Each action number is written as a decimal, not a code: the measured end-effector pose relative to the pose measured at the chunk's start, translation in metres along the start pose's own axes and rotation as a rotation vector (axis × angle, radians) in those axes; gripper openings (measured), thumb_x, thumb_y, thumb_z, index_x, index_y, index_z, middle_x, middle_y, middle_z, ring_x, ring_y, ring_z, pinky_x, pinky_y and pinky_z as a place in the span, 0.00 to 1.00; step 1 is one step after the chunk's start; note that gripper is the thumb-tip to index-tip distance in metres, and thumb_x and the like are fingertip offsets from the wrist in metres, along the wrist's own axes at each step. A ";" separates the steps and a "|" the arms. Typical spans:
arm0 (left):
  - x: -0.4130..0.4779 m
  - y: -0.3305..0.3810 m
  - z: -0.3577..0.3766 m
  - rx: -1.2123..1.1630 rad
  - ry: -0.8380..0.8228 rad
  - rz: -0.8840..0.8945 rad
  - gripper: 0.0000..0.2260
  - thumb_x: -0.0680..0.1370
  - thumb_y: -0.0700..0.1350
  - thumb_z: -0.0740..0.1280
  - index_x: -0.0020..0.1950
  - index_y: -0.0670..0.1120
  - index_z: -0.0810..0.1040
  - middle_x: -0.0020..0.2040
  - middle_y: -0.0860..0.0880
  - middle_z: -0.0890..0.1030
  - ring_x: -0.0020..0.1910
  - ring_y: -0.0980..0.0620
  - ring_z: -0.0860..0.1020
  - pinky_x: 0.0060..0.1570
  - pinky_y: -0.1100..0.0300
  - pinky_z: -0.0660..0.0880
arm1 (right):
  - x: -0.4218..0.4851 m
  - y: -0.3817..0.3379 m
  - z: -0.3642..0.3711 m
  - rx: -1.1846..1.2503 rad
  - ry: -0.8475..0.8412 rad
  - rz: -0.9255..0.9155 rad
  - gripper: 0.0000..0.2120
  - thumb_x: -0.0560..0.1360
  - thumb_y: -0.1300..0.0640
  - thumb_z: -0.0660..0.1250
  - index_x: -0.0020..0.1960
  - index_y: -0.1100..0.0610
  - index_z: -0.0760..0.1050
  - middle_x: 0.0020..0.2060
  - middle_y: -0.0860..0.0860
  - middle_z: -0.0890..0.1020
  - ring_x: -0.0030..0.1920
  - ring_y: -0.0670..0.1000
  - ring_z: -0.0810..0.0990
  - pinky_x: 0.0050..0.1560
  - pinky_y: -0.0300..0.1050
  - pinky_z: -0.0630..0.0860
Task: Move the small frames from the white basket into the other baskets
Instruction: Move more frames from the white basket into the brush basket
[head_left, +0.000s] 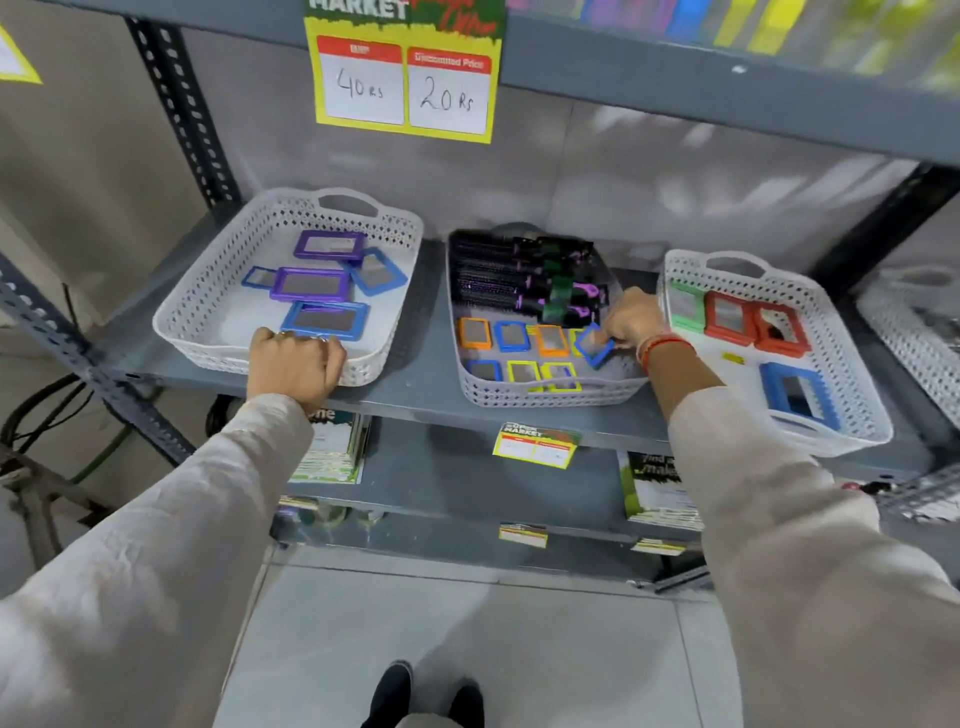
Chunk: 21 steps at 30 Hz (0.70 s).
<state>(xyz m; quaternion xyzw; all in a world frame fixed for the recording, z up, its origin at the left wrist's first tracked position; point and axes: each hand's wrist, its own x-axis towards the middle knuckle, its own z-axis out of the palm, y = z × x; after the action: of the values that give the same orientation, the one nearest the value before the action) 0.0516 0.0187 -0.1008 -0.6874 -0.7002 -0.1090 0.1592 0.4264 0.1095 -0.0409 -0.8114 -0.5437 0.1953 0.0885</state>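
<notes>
Three white baskets stand on a grey shelf. The middle basket (550, 397) holds several small frames in orange, blue and yellow, plus dark combs at its back. My right hand (631, 319) pinches a small blue frame (595, 345), tilted above the basket's right side. My left hand (293, 364) grips the front rim of the left basket (208, 312), which holds purple and blue frames (311, 283). The right basket (852, 358) contains green, red and blue frames.
A yellow price sign (405, 78) hangs from the shelf above. Another white basket (919, 332) shows at the far right edge. Lower shelves carry booklets and price tags. A slotted metal upright (182, 109) stands at the left. My shoes show on the floor below.
</notes>
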 end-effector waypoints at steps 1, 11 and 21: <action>-0.001 0.000 0.000 -0.003 0.000 -0.003 0.27 0.73 0.48 0.47 0.22 0.38 0.74 0.19 0.39 0.74 0.21 0.45 0.73 0.40 0.54 0.70 | -0.005 0.004 0.001 -0.016 0.002 0.016 0.28 0.65 0.60 0.78 0.60 0.69 0.74 0.61 0.64 0.77 0.61 0.61 0.78 0.58 0.51 0.76; -0.003 0.000 -0.001 0.009 -0.007 -0.005 0.28 0.75 0.49 0.47 0.23 0.37 0.75 0.20 0.39 0.75 0.22 0.45 0.73 0.40 0.54 0.70 | -0.020 0.016 0.019 -0.043 -0.055 0.066 0.29 0.68 0.65 0.76 0.65 0.65 0.68 0.66 0.62 0.72 0.64 0.63 0.75 0.63 0.57 0.75; -0.002 0.000 -0.002 0.018 -0.006 -0.007 0.28 0.75 0.49 0.46 0.23 0.37 0.75 0.21 0.39 0.75 0.23 0.45 0.72 0.40 0.54 0.70 | -0.020 0.017 0.033 -0.125 -0.009 0.064 0.21 0.73 0.65 0.70 0.64 0.66 0.71 0.66 0.64 0.72 0.65 0.63 0.74 0.64 0.55 0.72</action>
<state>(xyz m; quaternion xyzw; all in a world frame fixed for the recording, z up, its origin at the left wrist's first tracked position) 0.0519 0.0160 -0.1002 -0.6837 -0.7041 -0.1010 0.1629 0.4211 0.0825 -0.0727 -0.8315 -0.5290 0.1670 0.0289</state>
